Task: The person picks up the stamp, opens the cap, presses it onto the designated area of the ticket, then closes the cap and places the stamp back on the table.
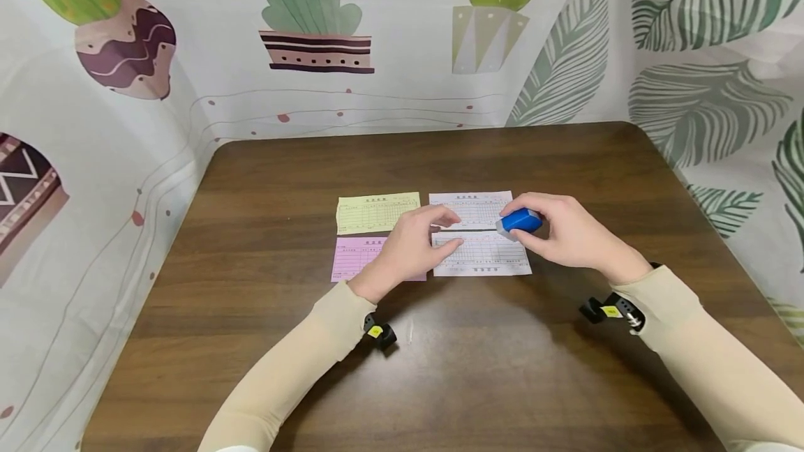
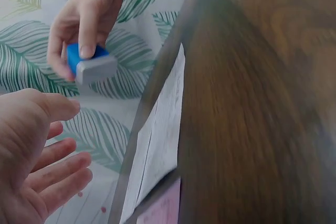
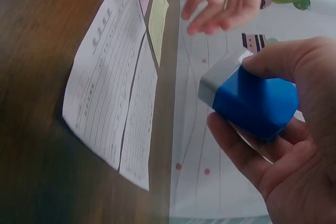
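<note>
My right hand (image 1: 565,232) grips a blue hand stamp (image 1: 523,220) with a grey end, thumb on one side and fingers on the other. In the right wrist view the stamp (image 3: 257,100) is held up off the table, its grey end towards the left hand. My left hand (image 1: 411,239) holds nothing, its fingers spread and slightly bent over the inner edges of the paper slips. Below the hands lie an upper white form (image 1: 467,209), a lower white form (image 1: 486,257), a yellow form (image 1: 370,215) and a pink form (image 1: 354,260), partly covered by the left hand.
The slips lie in a two-by-two block on a brown wooden table (image 1: 264,243). Behind and beside the table hangs a white cloth (image 1: 414,100) printed with cacti and leaves. Black straps with small cameras sit on both wrists.
</note>
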The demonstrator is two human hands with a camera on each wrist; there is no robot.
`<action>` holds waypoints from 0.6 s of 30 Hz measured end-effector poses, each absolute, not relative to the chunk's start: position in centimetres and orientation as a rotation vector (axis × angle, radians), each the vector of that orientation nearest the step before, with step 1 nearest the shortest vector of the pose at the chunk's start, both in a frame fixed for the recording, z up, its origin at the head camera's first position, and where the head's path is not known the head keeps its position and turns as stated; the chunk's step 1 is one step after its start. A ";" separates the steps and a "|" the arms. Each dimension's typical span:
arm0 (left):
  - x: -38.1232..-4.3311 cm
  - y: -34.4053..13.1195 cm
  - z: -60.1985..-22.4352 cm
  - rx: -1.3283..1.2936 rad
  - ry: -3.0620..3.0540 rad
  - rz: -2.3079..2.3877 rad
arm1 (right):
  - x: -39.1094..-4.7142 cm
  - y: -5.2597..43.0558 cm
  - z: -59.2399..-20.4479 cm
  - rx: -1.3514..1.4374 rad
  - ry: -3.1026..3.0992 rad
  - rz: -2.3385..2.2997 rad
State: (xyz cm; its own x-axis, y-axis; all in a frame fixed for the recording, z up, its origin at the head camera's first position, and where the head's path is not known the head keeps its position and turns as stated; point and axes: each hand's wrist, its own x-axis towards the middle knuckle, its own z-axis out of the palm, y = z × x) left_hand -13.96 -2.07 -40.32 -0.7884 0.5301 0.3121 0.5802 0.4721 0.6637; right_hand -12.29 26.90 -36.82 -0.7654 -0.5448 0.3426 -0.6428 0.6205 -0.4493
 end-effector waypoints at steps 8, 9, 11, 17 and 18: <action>-14.1 -4.0 -40.7 -0.945 -2.655 -1.128 | -11.7 28.5 -36.6 0.880 -2.724 0.799; -14.1 -4.2 -40.7 -0.938 -2.657 -1.123 | -11.7 28.7 -36.6 0.867 -2.730 0.797; -14.1 -4.5 -40.7 -0.929 -2.667 -1.095 | -11.6 29.0 -36.6 0.845 -2.735 0.781; -14.2 -5.7 -40.7 -0.870 -2.688 -1.060 | -11.6 30.3 -36.6 0.785 -2.730 0.731; -14.2 -5.9 -40.7 -0.860 -2.689 -1.059 | -11.6 30.6 -36.7 0.774 -2.733 0.737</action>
State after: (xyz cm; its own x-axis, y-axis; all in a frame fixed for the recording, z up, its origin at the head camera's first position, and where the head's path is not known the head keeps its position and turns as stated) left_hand -14.22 -5.93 -40.72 -0.8302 0.4623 0.3116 0.5506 0.5926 0.5879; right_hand -11.57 30.61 -36.66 -0.8409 -0.4343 0.3230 -0.5378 0.7376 -0.4083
